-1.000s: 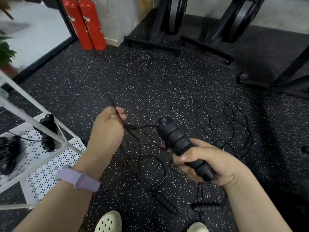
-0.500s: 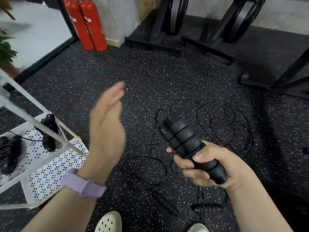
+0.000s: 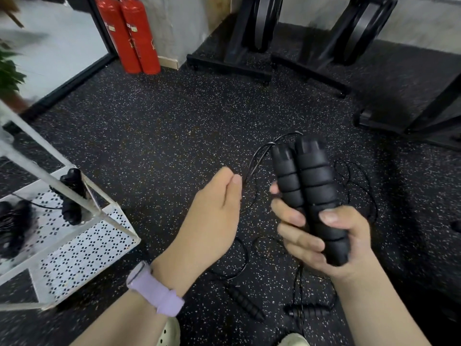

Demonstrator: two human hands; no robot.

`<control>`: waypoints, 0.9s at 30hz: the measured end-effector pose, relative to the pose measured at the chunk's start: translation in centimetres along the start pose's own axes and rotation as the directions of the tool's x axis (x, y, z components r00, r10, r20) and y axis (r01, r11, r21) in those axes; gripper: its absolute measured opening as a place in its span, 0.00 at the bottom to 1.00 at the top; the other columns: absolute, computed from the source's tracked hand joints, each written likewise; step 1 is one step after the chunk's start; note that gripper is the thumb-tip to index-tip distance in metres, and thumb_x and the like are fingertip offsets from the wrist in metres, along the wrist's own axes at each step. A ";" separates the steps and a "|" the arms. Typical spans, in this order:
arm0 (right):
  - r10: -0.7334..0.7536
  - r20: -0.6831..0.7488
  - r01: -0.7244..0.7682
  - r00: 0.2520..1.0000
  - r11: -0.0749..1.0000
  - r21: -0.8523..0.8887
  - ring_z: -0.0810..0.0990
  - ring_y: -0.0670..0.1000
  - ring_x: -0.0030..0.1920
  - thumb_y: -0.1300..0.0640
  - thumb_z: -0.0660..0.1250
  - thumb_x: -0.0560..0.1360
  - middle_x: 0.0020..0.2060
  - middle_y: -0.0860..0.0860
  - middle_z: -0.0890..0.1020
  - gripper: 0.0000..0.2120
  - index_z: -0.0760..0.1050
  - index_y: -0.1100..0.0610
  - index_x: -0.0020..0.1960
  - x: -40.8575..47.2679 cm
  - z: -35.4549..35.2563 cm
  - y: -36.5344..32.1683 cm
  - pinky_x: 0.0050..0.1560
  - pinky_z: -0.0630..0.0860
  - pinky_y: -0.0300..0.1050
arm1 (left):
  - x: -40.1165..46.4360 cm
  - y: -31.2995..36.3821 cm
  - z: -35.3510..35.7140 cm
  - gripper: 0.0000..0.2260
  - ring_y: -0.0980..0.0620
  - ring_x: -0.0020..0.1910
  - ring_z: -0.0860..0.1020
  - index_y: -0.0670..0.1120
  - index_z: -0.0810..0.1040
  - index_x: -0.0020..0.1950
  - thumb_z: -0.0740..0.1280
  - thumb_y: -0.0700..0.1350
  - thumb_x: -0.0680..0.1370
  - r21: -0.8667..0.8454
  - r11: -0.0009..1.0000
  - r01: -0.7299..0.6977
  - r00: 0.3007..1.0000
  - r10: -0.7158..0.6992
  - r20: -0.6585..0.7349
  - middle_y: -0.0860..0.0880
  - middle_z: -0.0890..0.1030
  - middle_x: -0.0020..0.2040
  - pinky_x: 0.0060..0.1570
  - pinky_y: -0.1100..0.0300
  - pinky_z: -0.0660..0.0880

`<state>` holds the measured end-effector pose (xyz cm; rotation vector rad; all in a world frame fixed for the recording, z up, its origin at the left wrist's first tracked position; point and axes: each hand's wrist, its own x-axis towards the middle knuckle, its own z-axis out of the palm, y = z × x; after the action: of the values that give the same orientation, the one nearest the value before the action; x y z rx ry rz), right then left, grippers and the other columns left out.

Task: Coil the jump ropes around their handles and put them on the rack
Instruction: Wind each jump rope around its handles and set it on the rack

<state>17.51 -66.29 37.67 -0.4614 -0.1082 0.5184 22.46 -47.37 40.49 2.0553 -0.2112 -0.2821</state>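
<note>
My right hand (image 3: pixel 321 236) grips two black ribbed jump rope handles (image 3: pixel 309 186) held side by side, pointing up and away. Their thin black cord (image 3: pixel 259 156) loops from the handle tops toward my left hand (image 3: pixel 214 211), which pinches the cord between thumb and fingers. A second jump rope lies on the floor, its handles (image 3: pixel 245 302) near my feet and its cord (image 3: pixel 359 186) tangled behind my right hand. The white perforated rack (image 3: pixel 82 248) stands at the left with coiled black ropes (image 3: pixel 71 193) on its shelf.
Two red fire extinguishers (image 3: pixel 129 33) stand at the back wall. Black exercise machine bases (image 3: pixel 229 63) line the back and right. A green plant (image 3: pixel 7 71) is at the far left. The floor is black speckled rubber.
My left hand went from pinching the cord, to open and raised, to pinching it again nearer the handles. My right hand turned the handles more upright.
</note>
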 end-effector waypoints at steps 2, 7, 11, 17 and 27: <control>-0.016 -0.086 0.010 0.996 0.998 -0.069 0.70 0.45 0.29 0.60 0.76 0.71 0.41 0.54 0.72 0.32 0.63 0.61 0.68 0.8 0.2 0.2 0.25 0.71 0.36 | -0.6 0.2 0.5 0.15 0.47 0.30 0.71 0.48 0.65 0.43 0.53 0.54 0.86 0.178 0.983 -0.053 0.998 0.056 -0.011 0.45 0.74 0.33 0.37 0.43 0.71; -0.012 -0.228 -0.040 0.974 0.974 -0.222 0.69 0.43 0.25 0.55 0.83 0.60 0.34 0.52 0.71 0.28 0.72 0.61 0.51 1.7 -0.2 1.9 0.21 0.69 0.36 | -0.9 -0.6 1.9 0.04 0.43 0.40 0.80 0.51 0.64 0.54 0.56 0.42 0.84 0.570 0.813 -0.116 0.991 0.054 0.125 0.51 0.74 0.36 0.37 0.51 0.71; 0.073 -0.053 -0.067 0.996 0.993 0.099 0.68 0.45 0.27 0.59 0.72 0.72 0.36 0.53 0.72 0.37 0.59 0.64 0.75 1.6 0.1 1.9 0.24 0.71 0.36 | -0.7 -1.0 1.8 0.13 0.43 0.39 0.76 0.52 0.66 0.66 0.56 0.41 0.83 0.568 0.809 -0.152 0.980 0.046 0.195 0.52 0.73 0.38 0.38 0.51 0.70; -0.038 -0.111 0.035 0.993 0.999 -0.028 0.73 0.45 0.27 0.59 0.77 0.69 0.38 0.51 0.72 0.30 0.69 0.62 0.66 1.7 -0.2 1.3 0.23 0.73 0.37 | -0.7 -0.5 0.6 0.13 0.50 0.27 0.71 0.52 0.65 0.43 0.52 0.54 0.86 0.435 0.880 -0.193 0.979 0.144 0.144 0.51 0.74 0.30 0.31 0.53 0.67; -0.257 -0.650 -0.307 0.715 0.720 -0.623 0.75 0.47 0.32 0.60 0.78 0.69 0.40 0.52 0.78 0.22 0.77 0.56 0.61 0.4 -0.1 -1.4 0.31 0.74 0.42 | 0.4 -0.9 -2.9 0.23 0.54 0.27 0.73 0.49 0.68 0.34 0.51 0.57 0.85 0.545 0.836 -0.063 0.992 0.111 -0.057 0.53 0.73 0.27 0.32 0.56 0.67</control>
<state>18.53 -67.14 38.23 -1.4090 0.4796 0.2731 23.73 -44.64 40.98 2.6080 -0.3638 -0.0754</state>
